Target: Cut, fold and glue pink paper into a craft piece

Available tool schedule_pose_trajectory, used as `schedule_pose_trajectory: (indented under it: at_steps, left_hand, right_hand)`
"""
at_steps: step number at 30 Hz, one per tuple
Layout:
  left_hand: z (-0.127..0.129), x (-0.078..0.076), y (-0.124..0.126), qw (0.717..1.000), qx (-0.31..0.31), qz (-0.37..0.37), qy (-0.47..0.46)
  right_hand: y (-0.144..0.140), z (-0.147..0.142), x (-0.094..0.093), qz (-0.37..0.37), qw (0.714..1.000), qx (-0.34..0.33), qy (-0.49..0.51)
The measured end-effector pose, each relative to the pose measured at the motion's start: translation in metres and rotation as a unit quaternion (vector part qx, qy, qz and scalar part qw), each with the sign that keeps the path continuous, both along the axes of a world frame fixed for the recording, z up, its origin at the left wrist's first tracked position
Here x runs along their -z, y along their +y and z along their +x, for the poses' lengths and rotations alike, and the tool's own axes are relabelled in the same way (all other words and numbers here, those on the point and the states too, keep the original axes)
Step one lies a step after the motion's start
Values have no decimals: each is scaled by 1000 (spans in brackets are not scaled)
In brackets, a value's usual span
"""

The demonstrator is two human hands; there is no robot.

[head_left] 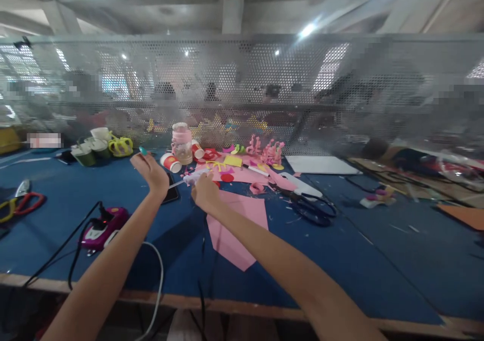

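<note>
Though blurry, pale object (pixel 192 178) between hands (pixel 206 192)

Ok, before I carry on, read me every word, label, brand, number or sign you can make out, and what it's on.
No text can be read.
Near red-and-white cup: any print too small and blurred.
Jar: any lettering too blurred.
Purple socket: any markings too small.
Lilac tool in the right hand: no lettering can be made out.

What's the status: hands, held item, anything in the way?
Left hand raised, teal bit at its top. Right hand gripping pale item. Pink sheet beneath right forearm, not blocking.
</note>
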State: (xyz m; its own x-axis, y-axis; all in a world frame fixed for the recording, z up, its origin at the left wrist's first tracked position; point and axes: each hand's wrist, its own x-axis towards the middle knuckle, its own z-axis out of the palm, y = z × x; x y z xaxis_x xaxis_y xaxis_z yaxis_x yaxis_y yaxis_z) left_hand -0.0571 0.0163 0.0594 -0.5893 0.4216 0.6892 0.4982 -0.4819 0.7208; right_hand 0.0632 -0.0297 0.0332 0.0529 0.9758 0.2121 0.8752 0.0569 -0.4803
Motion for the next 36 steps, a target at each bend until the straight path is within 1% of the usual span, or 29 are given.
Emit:
schedule_pose_trajectory:
  at_steps: [3, 6, 9, 12, 14, 16, 18, 19, 20, 21, 22, 23, 24, 25, 26, 28, 30, 31, 34, 36]
  left_hand:
    - [6, 5, -6, 999, -36, -2, 36]
    - [10, 10, -7, 996, -24, -31, 85]
    - [10, 15, -5, 988, -3, -69, 137]
    - [11, 18, -4, 980, 7, -96, 172]
    - [13, 19, -5, 977, 8, -94, 192]
    - [15, 21, -7, 972, 12, -79, 219]
    - [19, 26, -10, 959, 39, -67, 272]
    - [22, 29, -11, 944, 69, -67, 314]
    - [25, 33, -13, 923, 106, -71, 362]
    - [28, 37, -14, 897, 145, -77, 410]
    - [32, 42, -16, 868, 184, -85, 453]
    - [36, 47, -18, 851, 208, -94, 472]
    - [40, 51, -20, 841, 227, -107, 480]
    - [45, 54, -23, 836, 241, -127, 476]
    - [49, 57, -25, 838, 249, -144, 464]
    - [56, 60, -30, 842, 269, -190, 426]
    - [61, 61, -35, 842, 295, -241, 381]
    - [63, 62, -37, 837, 312, -269, 359]
    - [66, 63, -40, 821, 353, -325, 310]
    - [66, 65, -40, 819, 373, -347, 264]
  right_hand:
    - [21, -21, 7, 4, 999, 45, 8]
    - [36, -34, 14, -1, 998, 59, 11]
    - [46, -38, 18, -9, 998, 67, 12]
    - [49, -34, 19, 0, 999, 43, 1]
    - [47, -26, 18, 14, 1000, 14, -12]
    - [40, -11, 15, 27, 999, -13, -25]
    - [32, 14, 12, 38, 998, -43, -40]
    - [27, 30, 12, 45, 996, -63, -48]
    - [23, 47, 12, 51, 993, -85, -57]
    - [19, 66, 13, 64, 989, -115, -71]
    - [15, 85, 15, 90, 978, -156, -109]
    - [11, 102, 18, 103, 969, -181, -135]
    - [8, 118, 22, 107, 964, -195, -145]
    - [6, 131, 27, 106, 961, -211, -145]
    - [3, 140, 31, 102, 959, -227, -138]
    - [-1, 149, 41, 102, 955, -253, -114]
    - [-3, 148, 50, 105, 954, -259, -104]
    - [-3, 145, 53, 102, 955, -255, -109]
    - [-1, 137, 61, 76, 953, -244, -162]
    - [0, 135, 63, 67, 940, -260, -210]
